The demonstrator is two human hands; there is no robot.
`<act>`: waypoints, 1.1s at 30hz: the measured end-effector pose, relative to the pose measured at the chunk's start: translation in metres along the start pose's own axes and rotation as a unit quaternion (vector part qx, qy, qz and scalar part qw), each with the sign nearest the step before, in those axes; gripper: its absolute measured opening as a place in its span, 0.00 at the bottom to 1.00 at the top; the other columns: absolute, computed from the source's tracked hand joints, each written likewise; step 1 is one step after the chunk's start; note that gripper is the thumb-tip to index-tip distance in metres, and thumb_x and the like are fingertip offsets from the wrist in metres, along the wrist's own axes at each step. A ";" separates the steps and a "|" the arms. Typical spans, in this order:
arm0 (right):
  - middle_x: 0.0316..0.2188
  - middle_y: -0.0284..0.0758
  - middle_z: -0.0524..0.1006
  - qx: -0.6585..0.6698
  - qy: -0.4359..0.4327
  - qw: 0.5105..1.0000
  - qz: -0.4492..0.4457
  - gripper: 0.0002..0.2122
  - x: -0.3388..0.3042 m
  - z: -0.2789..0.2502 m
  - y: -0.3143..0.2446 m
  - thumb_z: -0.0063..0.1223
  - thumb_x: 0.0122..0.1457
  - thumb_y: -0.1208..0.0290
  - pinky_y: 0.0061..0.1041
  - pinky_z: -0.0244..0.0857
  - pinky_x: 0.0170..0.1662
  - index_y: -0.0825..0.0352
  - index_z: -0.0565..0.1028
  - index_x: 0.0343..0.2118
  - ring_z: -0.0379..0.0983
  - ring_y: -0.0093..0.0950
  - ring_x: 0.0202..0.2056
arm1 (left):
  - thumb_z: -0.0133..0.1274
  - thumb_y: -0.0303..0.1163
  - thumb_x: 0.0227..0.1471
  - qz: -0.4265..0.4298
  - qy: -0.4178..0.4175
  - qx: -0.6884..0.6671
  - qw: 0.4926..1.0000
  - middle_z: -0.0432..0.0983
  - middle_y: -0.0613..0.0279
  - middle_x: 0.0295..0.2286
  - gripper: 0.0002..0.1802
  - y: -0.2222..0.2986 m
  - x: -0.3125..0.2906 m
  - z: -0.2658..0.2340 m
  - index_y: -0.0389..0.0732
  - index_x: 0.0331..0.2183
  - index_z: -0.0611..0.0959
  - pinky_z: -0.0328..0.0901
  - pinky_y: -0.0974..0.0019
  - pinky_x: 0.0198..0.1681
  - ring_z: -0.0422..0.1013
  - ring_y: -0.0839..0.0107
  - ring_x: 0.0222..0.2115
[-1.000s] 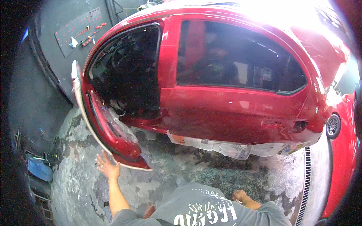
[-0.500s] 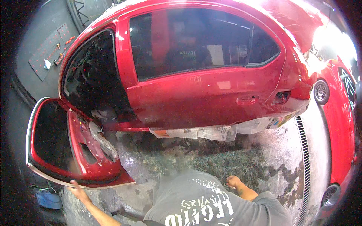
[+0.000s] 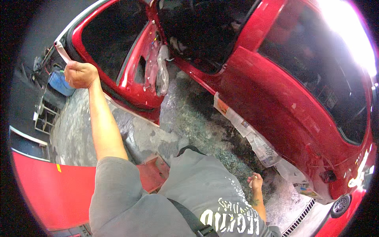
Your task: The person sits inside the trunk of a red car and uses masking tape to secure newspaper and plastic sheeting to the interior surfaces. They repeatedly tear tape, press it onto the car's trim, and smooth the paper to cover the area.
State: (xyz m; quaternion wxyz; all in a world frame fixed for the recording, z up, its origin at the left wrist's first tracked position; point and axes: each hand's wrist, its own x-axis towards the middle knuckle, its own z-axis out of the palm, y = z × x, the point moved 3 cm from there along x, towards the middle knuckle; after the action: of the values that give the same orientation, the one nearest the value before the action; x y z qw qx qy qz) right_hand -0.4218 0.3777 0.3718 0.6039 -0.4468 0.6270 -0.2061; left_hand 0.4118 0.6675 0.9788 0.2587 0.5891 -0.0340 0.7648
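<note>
The red car door (image 3: 136, 89) stands swung open from the red car body (image 3: 272, 94). A pale, tape-like strip (image 3: 62, 52) runs along the door's outer edge. My left hand (image 3: 81, 74) is closed in a fist at that strip, which comes down into its fingers near the door's outer corner. Clear plastic sheeting (image 3: 162, 69) hangs on the door's inner side. Low beside my body, my right hand (image 3: 256, 181) has its fingers curled in; a small pale thing seems to be in them, too small to name.
Newspaper sheets (image 3: 256, 146) line the car's lower sill. A blue container (image 3: 61, 83) stands by the wall beyond the door. At lower left lies a large red panel (image 3: 59, 193). A floor drain grate (image 3: 300, 217) and another red car's wheel (image 3: 341, 205) show at lower right.
My view has turned left and moved nearer the door. My left hand, open below the door's edge before, has risen and closed on the strip. My right hand stays low.
</note>
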 end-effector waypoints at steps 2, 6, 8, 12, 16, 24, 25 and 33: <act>0.31 0.43 0.81 0.020 -0.054 0.998 -0.017 0.11 -0.004 0.010 0.009 0.47 0.70 0.80 0.38 0.81 0.32 0.74 0.75 0.52 0.84 0.36 0.29 | 0.39 0.48 0.72 -0.037 0.009 -0.011 0.999 0.80 0.40 0.27 0.32 -0.008 0.006 -0.004 0.35 0.24 0.80 0.65 0.35 0.34 0.75 0.34 0.30; 0.30 0.37 0.80 -0.099 -0.083 0.991 0.043 0.10 -0.030 0.025 0.032 0.44 0.72 0.80 0.39 0.81 0.33 0.71 0.77 0.49 0.84 0.37 0.31 | 0.37 0.49 0.71 -0.088 0.017 -0.031 0.995 0.80 0.37 0.27 0.32 -0.045 0.000 0.017 0.33 0.26 0.80 0.65 0.34 0.35 0.74 0.30 0.31; 0.31 0.37 0.80 -0.148 -0.094 0.982 0.074 0.11 -0.045 0.031 0.036 0.42 0.72 0.80 0.39 0.81 0.34 0.70 0.77 0.49 0.84 0.37 0.31 | 0.36 0.51 0.71 -0.122 0.007 0.015 0.992 0.80 0.36 0.26 0.34 -0.079 -0.011 0.044 0.33 0.26 0.80 0.65 0.34 0.35 0.74 0.29 0.30; 0.35 0.39 0.82 -0.291 -0.115 0.949 0.040 0.10 -0.042 0.039 0.045 0.43 0.72 0.79 0.38 0.81 0.37 0.69 0.80 0.44 0.84 0.34 0.34 | 0.29 0.52 0.72 -0.133 -0.031 0.076 0.988 0.78 0.28 0.25 0.40 -0.168 -0.017 0.089 0.27 0.26 0.79 0.63 0.28 0.35 0.72 0.23 0.30; 0.31 0.37 0.84 -0.373 -0.132 0.918 0.019 0.10 -0.001 0.056 0.055 0.49 0.72 0.68 0.38 0.78 0.34 0.69 0.80 0.42 0.83 0.33 0.33 | 0.24 0.58 0.73 -0.121 -0.047 0.102 0.986 0.77 0.19 0.28 0.50 -0.256 -0.044 0.157 0.20 0.26 0.80 0.62 0.22 0.39 0.71 0.17 0.32; 0.26 0.40 0.83 -0.197 -0.025 0.977 0.074 0.19 0.090 0.184 -0.084 0.51 0.74 0.52 0.31 0.75 0.30 0.66 0.78 0.50 0.81 0.28 0.25 | 0.22 0.58 0.74 -0.261 -0.107 0.184 0.942 0.78 0.14 0.37 0.53 -0.401 -0.098 0.309 0.13 0.31 0.81 0.69 0.28 0.49 0.76 0.22 0.44; 0.28 0.40 0.84 -0.188 -0.047 0.980 0.051 0.19 0.111 0.220 -0.104 0.52 0.74 0.53 0.30 0.75 0.31 0.67 0.78 0.51 0.80 0.28 0.25 | 0.24 0.59 0.74 -0.294 -0.045 0.141 0.944 0.78 0.14 0.38 0.53 -0.407 -0.099 0.320 0.12 0.32 0.81 0.70 0.29 0.50 0.77 0.24 0.44; 0.30 0.36 0.83 -0.283 -0.135 0.945 0.092 0.11 0.098 0.336 -0.173 0.51 0.70 0.78 0.30 0.76 0.35 0.68 0.78 0.53 0.81 0.27 0.30 | 0.26 0.65 0.73 -0.375 0.059 0.033 0.924 0.80 0.26 0.39 0.54 -0.424 -0.109 0.336 0.15 0.38 0.79 0.71 0.33 0.49 0.77 0.35 0.42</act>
State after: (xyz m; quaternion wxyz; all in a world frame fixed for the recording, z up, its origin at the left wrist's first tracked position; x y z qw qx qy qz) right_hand -0.0391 0.3038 0.3910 0.5478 -0.5633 0.6105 0.0991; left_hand 0.9116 0.8749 0.8734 0.5087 0.5204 0.2300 0.6461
